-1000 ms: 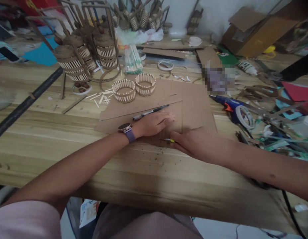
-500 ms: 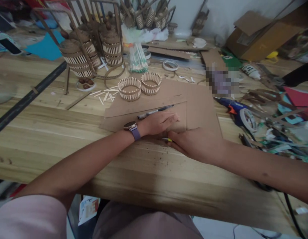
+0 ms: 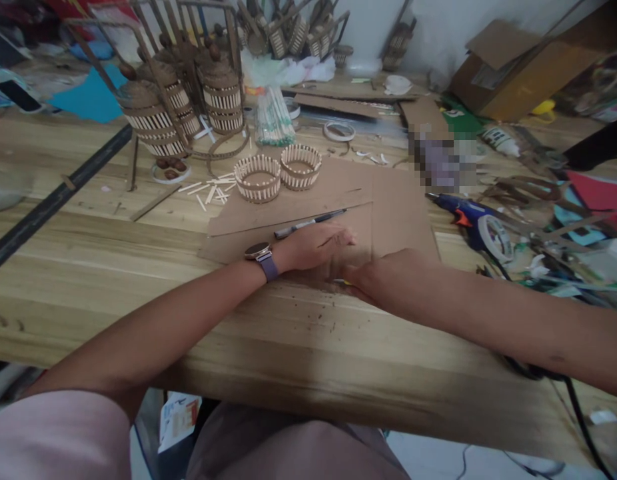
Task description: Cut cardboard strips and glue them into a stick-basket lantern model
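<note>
My left hand (image 3: 321, 244), with a watch (image 3: 258, 251) on its wrist, lies flat with fingers stretched over a brown cardboard sheet (image 3: 401, 200), pressing near its front edge. Just to its right, my right hand (image 3: 388, 277) is closed on a cutter knife (image 3: 344, 282), of which only a bit of yellow and the thin blade show at the cardboard's front edge. The fingers of the right hand are blurred. A dark pen (image 3: 311, 223) rests on the cardboard beyond my left hand. Two small stick-walled rings (image 3: 257, 179) stand at the sheet's far side.
Several stick-walled lanterns (image 3: 151, 117) stand at the back left, near loose white sticks (image 3: 216, 190). A bundle of sticks (image 3: 274, 119) lies behind the rings. At right are a blue glue gun (image 3: 456, 210), a tape roll (image 3: 496, 238) and clutter. Dark crumbs (image 3: 326, 313) dot the wooden table.
My right hand has shifted slightly with its wrist raised a little, the knife still at the cardboard's edge. My left hand keeps its place on the sheet. The whole view has moved slightly.
</note>
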